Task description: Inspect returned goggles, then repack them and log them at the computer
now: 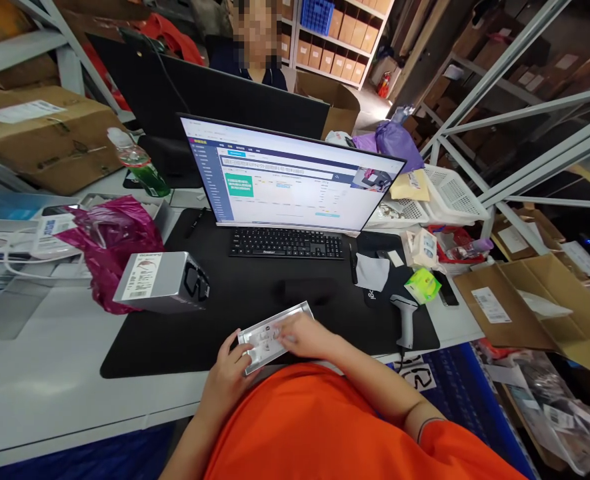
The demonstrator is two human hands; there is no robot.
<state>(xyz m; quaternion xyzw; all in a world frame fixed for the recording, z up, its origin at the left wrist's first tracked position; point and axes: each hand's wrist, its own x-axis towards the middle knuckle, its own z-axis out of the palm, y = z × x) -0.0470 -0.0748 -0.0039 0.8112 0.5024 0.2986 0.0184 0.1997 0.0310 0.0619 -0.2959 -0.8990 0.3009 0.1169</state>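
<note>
One slip could make a mess

The silver tray (258, 330) is on the person's side of the keyboard (285, 243). The left hand (231, 365) has its fingers holding one end. The right hand (305, 337) has bent fingers inside the tray; I can't tell if they pinch anything. If the left fingers slip while the right ones push, it could tip and spill.

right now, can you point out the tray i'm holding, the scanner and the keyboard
tray (269, 321), head view, on its far rim
scanner (406, 324), head view, on its handle
keyboard (287, 243), head view, on its middle keys
</note>
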